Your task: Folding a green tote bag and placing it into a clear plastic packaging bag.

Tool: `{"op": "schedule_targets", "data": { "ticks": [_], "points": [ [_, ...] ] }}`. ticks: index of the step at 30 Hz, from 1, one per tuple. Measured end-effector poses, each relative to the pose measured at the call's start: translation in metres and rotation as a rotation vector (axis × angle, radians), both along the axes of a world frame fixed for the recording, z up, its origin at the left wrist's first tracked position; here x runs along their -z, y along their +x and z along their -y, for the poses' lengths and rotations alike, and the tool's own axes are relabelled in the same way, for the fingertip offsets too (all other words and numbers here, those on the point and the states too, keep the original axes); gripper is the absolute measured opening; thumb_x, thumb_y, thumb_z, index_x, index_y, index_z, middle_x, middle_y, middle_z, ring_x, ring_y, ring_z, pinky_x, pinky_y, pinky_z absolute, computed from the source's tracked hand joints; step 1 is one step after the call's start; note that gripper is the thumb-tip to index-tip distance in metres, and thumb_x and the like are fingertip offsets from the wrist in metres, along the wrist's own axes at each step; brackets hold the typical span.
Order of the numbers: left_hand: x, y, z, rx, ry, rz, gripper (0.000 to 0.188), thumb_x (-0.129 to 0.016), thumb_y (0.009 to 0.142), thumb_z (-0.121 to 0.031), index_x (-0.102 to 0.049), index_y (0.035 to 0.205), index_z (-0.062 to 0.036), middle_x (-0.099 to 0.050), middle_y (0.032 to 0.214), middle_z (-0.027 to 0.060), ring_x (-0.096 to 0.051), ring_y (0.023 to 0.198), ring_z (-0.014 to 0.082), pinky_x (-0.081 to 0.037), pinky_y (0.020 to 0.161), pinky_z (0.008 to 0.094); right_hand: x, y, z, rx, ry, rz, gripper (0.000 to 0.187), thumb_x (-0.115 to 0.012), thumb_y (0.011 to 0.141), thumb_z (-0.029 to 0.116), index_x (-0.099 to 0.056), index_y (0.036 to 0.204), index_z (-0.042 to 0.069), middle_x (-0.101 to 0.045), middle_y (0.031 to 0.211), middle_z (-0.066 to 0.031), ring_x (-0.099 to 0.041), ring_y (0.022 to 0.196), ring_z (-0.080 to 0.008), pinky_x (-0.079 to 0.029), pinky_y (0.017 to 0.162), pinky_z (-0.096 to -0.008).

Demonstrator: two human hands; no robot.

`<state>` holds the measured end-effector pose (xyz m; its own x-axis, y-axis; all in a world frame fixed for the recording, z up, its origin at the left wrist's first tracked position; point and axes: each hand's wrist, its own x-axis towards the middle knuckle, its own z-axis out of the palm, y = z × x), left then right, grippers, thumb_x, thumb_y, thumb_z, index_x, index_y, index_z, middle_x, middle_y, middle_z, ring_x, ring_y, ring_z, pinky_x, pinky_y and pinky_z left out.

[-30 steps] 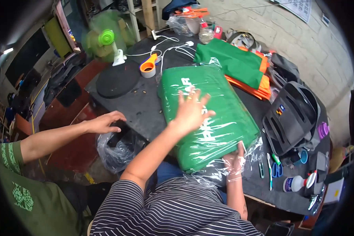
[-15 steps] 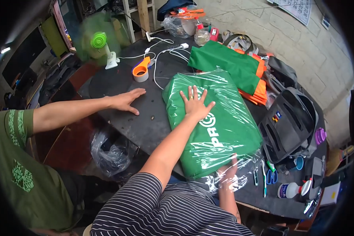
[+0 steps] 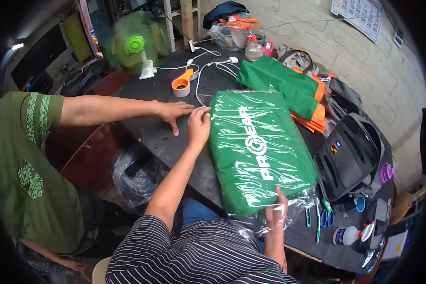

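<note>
A folded green fabric bundle (image 3: 241,173) with white lettering lies on the dark table, wrapped in a clear plastic bag (image 3: 296,201). At its far left edge is my left hand (image 3: 200,128), fingers slightly bent and apart, the tips touching the plastic. My right hand (image 3: 277,210) lies at the bundle's near end among loose plastic. Its visible fingers are stretched up along the edge and partly covered by glare and film. Another person's hand (image 3: 174,113) rests spread on the table, left of mine.
Behind the bundle lie green and orange fabric pieces (image 3: 284,85). A tape dispenser (image 3: 181,89), white cables and a green fan (image 3: 136,45) stand farther left. On the right are a grey backpack (image 3: 341,161), scissors (image 3: 326,217) and a spray bottle (image 3: 348,235). Crumpled plastic (image 3: 135,182) hangs below the table edge.
My left hand has left the top of the bundle and moved to its far left edge. My right hand stays at the near end. The other person has leaned closer.
</note>
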<state>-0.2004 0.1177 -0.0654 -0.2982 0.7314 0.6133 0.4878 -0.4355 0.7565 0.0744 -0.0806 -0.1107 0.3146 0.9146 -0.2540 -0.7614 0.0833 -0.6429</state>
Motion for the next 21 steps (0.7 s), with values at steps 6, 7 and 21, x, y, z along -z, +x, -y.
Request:
{"op": "schedule_targets", "data": {
  "ticks": [6, 7, 21],
  "points": [
    [-0.002, 0.04, -0.019, 0.236, -0.264, -0.87, 0.064, -0.035, 0.093, -0.056, -0.034, 0.143, -0.0157, -0.019, 0.15, 0.0227, -0.01, 0.142, 0.0339, -0.003, 0.111, 0.0544, -0.066, 0.002, 0.011, -0.001, -0.002, -0.055, 0.047, -0.045, 0.094, 0.041, -0.054, 0.119, 0.003, -0.06, 0.114, -0.0118, -0.059, 0.099, -0.0261, -0.049, 0.086, -0.0391],
    [0.006, 0.047, -0.023, 0.2, -0.224, -0.924, 0.066, -0.033, 0.092, -0.058, -0.034, 0.143, -0.0169, -0.018, 0.15, 0.0223, -0.009, 0.142, 0.0336, -0.003, 0.111, 0.0546, -0.051, 0.012, 0.013, 0.046, 0.059, 0.044, 0.043, -0.042, 0.097, 0.037, -0.054, 0.12, 0.003, -0.059, 0.116, -0.0108, -0.057, 0.103, -0.0248, -0.048, 0.087, -0.0387],
    [0.029, 0.036, -0.038, 0.391, -0.115, -0.403, 0.054, -0.043, 0.093, -0.044, -0.038, 0.142, -0.0202, -0.023, 0.15, 0.0171, -0.018, 0.141, 0.0297, -0.007, 0.112, 0.0509, -0.008, 0.017, 0.044, -0.083, -0.015, 0.028, 0.051, -0.061, 0.086, 0.009, -0.041, 0.132, 0.001, -0.052, 0.126, -0.0128, -0.052, 0.114, -0.0269, -0.043, 0.097, -0.0412]
  ]
}}
